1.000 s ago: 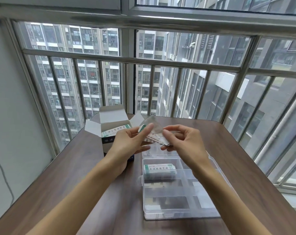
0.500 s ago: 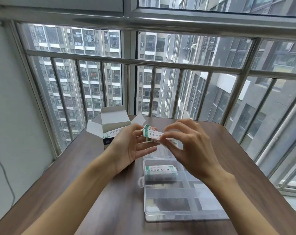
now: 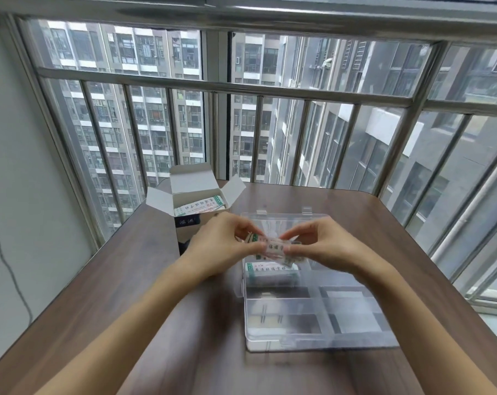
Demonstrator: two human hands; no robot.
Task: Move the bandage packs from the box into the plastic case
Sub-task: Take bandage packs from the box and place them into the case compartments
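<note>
Two hands: we see both meet over the far end of the plastic case (image 3: pixel 313 317), each taking one end of the same bandage pack (image 3: pixel 274 248).
Left hand (image 3: pixel 227 246): thumb and forefinger curl in and pinch the pack's left end; how the other fingers lie we cannot tell.
Right hand (image 3: pixel 324 246): fingertips and thumb drawn together, pinching the pack's right end.
Held pack: white with green edging and dark print, slightly blurred, raised above the case's far-left compartment.
Pack in case (image 3: pixel 273 270): one lies flat in that far-left compartment, just under the held one.
Box (image 3: pixel 197 201): open, flaps up, to the left of the case on the wooden table (image 3: pixel 113 280); more packs (image 3: pixel 200 206) show inside.
Case lid: open, lying back away from us.
</note>
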